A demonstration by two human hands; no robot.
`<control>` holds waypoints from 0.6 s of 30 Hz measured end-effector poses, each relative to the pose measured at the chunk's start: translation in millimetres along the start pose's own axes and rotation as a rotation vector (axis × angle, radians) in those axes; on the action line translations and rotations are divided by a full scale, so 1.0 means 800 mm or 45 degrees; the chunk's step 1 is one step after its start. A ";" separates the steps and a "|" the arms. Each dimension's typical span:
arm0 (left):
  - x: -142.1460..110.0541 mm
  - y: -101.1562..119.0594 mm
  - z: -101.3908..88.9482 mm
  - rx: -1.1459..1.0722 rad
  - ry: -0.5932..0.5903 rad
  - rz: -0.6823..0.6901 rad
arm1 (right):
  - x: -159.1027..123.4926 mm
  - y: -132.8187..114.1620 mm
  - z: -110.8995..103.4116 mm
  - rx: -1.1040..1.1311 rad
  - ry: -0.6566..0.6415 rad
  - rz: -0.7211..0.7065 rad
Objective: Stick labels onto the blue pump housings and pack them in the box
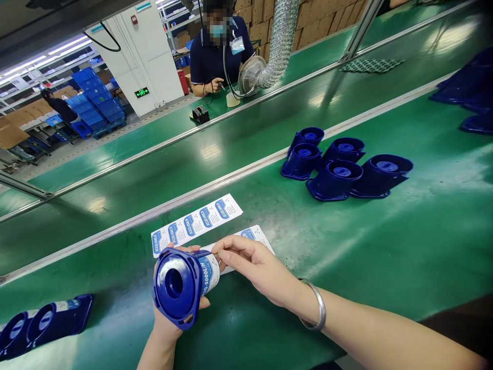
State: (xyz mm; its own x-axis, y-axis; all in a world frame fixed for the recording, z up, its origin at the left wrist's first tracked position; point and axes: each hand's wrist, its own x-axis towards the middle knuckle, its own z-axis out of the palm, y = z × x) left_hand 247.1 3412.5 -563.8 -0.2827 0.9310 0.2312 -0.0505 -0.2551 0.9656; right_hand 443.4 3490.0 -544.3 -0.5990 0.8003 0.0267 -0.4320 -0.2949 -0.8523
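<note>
My left hand (169, 318) grips a blue plastic cup-shaped housing (179, 285) from below, its open end turned toward me. A white label with blue print (210, 272) sits on the housing's side. My right hand (254, 267), a silver bangle on its wrist, has its fingers pressed together on that label at the housing's top. Just behind my hands lie two white label sheets (196, 223) flat on the green belt (385, 246).
Several blue housings (342, 164) stand grouped on the belt to the right, more (470, 92) at the far right edge. Two labelled ones (42, 321) lie at the lower left. Across the line a person (217, 51) works beside a silver duct (279, 41).
</note>
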 end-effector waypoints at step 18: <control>0.004 0.011 0.004 0.238 -0.246 0.070 | 0.005 0.004 -0.010 -0.051 -0.081 0.206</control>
State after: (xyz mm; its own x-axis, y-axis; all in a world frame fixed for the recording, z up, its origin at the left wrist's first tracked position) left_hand 248.8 3413.8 -553.9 -0.0913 0.9542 0.2848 0.1425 -0.2705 0.9521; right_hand 445.0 3496.5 -550.9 -0.7004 0.7091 -0.0808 -0.3001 -0.3953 -0.8682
